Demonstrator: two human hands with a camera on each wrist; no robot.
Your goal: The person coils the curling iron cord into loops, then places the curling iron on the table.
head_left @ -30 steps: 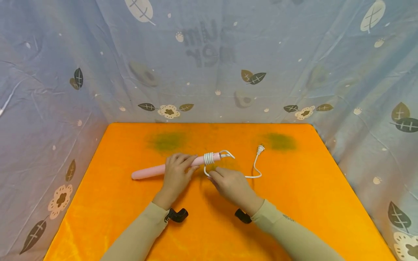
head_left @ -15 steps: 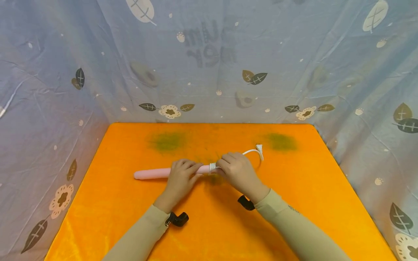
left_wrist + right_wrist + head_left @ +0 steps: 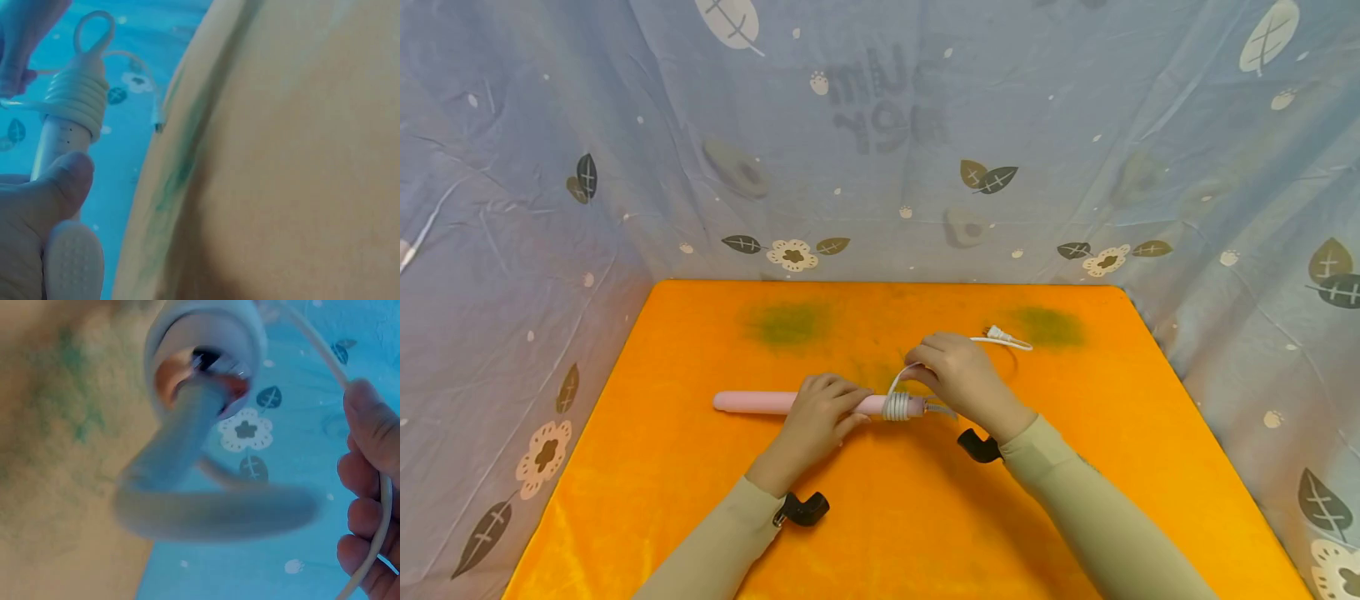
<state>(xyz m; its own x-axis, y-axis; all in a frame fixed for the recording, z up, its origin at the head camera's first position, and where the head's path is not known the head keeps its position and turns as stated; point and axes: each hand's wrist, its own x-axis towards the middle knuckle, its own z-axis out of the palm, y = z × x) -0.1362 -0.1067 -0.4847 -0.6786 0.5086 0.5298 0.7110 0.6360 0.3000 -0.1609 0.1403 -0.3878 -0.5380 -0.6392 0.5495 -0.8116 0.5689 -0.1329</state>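
Observation:
A slim pink hair iron lies across the orange table in the head view. My left hand grips it near its middle, thumb along its side in the left wrist view. White power cord is wound in several close turns round its right part. My right hand pinches the free run of cord just above and right of the turns. In the right wrist view the cord passes under my thumb and across the curled fingers. Beyond that hand lies the white two-pin plug.
The orange cloth-covered table has greenish stains near its back edge. A patterned blue-grey curtain hangs behind and at both sides. Black wrist mounts stick out from both sleeves.
My right hand went from the near side of the hair iron, over its cord end, to the far side with the cord. The iron tilts less; its right end came nearer. The plug has turned.

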